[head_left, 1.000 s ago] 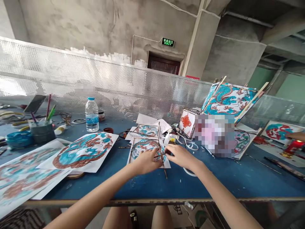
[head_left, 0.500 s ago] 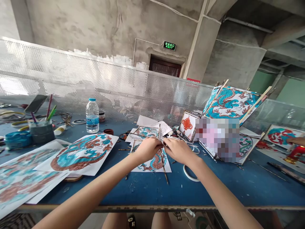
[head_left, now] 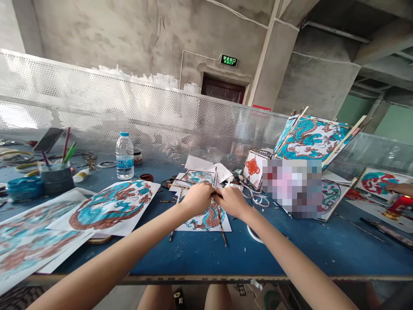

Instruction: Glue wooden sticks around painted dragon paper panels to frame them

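Note:
My left hand [head_left: 200, 199] and my right hand [head_left: 231, 201] meet above a painted dragon sheet [head_left: 209, 219], fingers curled inward and pinched. What lies between the fingertips is small and hidden by the hands. A thin brown stick [head_left: 222, 232] comes out from below my hands and lies across the sheet's right part. Another stick [head_left: 171, 235] shows at the sheet's left edge. Just behind my hands is a smaller dragon picture [head_left: 198, 177] with sticks along its edges.
Larger dragon paintings [head_left: 119, 206] lie at left, near a water bottle [head_left: 124, 161], a blue paint jar [head_left: 25, 189] and a brush cup [head_left: 57, 178]. A white tape roll [head_left: 253, 234] sits right of my hands. A stick-framed lantern [head_left: 316, 140] stands at right; another person's hand [head_left: 400, 188] is beyond.
My hands have drawn closer together and shifted slightly left, with my right hand now touching my left. The fingers stay closed.

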